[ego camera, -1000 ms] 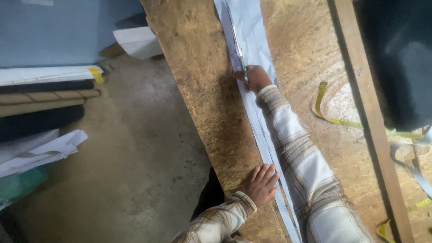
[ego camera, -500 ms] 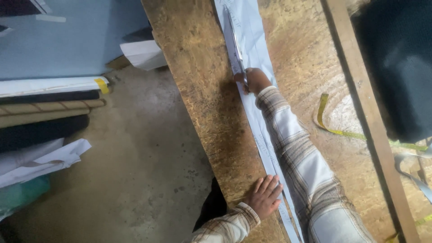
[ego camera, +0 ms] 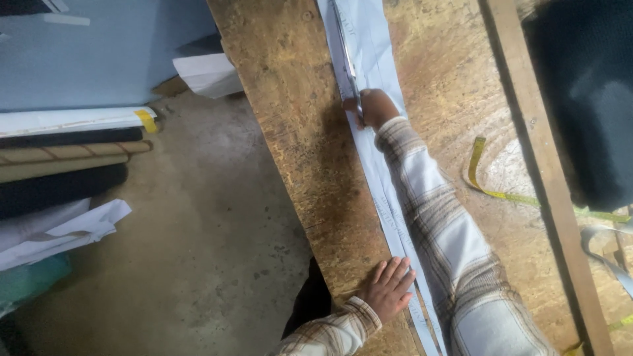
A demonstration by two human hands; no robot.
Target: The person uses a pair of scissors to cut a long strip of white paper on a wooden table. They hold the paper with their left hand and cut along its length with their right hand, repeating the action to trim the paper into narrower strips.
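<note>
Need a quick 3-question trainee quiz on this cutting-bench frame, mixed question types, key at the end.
1. True or false: the right hand holds scissors on the long white paper strip.
2. What does the left hand do? A) lifts the strip B) lies flat, pressing the strip's near end on the wooden table C) holds the tape measure
3. What yellow thing lies on the table to the right of the plaid right sleeve?

Key:
1. True.
2. B.
3. A yellow tape measure, lying loose and curved, apart from both hands.
</note>
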